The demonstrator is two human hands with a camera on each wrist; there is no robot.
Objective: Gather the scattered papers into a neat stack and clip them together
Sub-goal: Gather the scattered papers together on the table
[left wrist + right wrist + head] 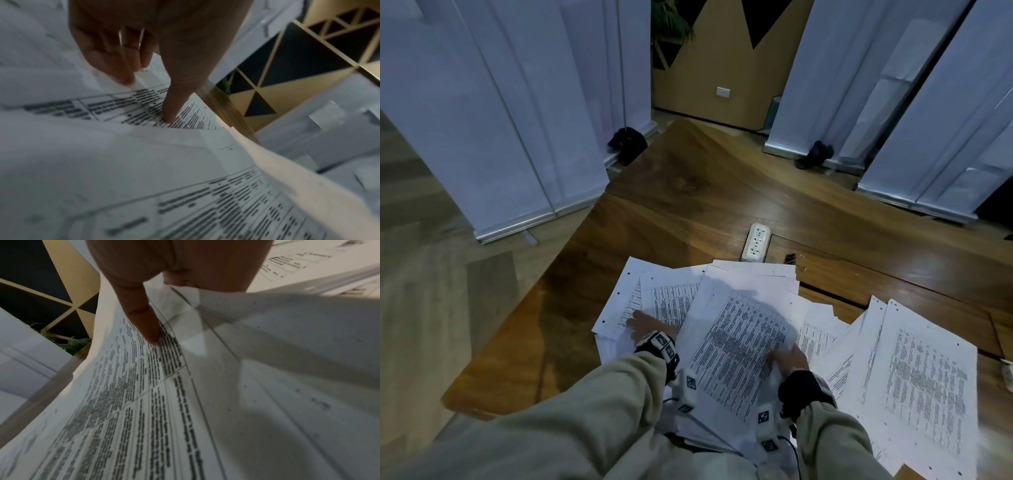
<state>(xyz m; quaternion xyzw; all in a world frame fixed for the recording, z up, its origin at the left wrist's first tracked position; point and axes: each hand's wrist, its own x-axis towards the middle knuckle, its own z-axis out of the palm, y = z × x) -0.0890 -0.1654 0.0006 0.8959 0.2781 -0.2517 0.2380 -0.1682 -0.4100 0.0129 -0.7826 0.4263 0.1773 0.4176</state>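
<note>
At the near edge of the wooden table (688,192), printed papers (739,335) are lying fanned in an overlapping mess, spreading toward the near right corner. The left hand (650,325) is pressing its fingers (170,100) down on the leftmost sheets, with one sheet's edge caught between thumb and fingers. The right hand (789,358) is pinching the top sheet (736,346), thumb (144,318) on the print, fingers underneath, lifting its edge. A black binder clip (790,258) is sitting beside a white power strip (756,242), past the pile's far edge.
</note>
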